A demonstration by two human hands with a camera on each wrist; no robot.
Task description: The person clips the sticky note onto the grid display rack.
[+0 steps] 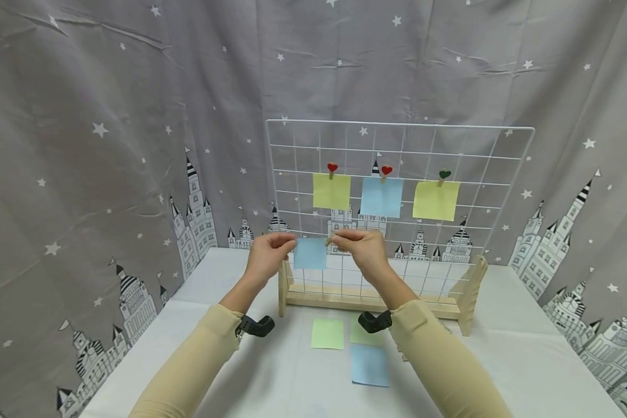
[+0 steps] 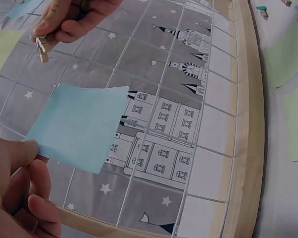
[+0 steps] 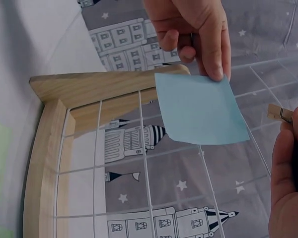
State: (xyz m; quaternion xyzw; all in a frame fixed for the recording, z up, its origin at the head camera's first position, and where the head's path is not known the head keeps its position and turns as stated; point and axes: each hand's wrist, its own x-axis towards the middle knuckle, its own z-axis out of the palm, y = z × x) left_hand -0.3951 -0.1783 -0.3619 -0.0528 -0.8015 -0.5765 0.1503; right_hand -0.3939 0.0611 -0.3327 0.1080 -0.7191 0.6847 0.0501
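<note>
"Taking the held blue note as our clock's centre in the head view, twelve pointing up, what do we see?"

"We see a thin, nearly square blue note (image 1: 310, 254) with softly curling edges, upright in front of the wire grid (image 1: 397, 123). At nine o'clock the left hand (image 1: 271, 251) pinches its side edge between thumb and forefinger, the other fingers curled in."

"And at three?"

"The right hand (image 1: 364, 251), its thumb and forefinger closed on a small wooden clip (image 3: 275, 112). Both wrist views show us a narrow gap between clip and paper. We cannot tell whether the clip's mouth is parted."

"What edges do we have around them?"

"Thin white wire, rounded at the top corners. A pale, grained wooden post (image 1: 282, 293) stands close by between seven and eight, joining a long straight beam (image 1: 334, 298) near six."

"Higher up?"

"Heart-topped clips pin a yellow sheet (image 1: 331, 193) between twelve and one, and a pinned blue sheet (image 1: 381, 198) at two. Below that row, the mesh runs on rightward past the right hand."

"And lower?"

"A strip of smooth white tabletop (image 1: 298, 331) separates the beam from a flat green sheet (image 1: 327, 334) between five and six."
</note>
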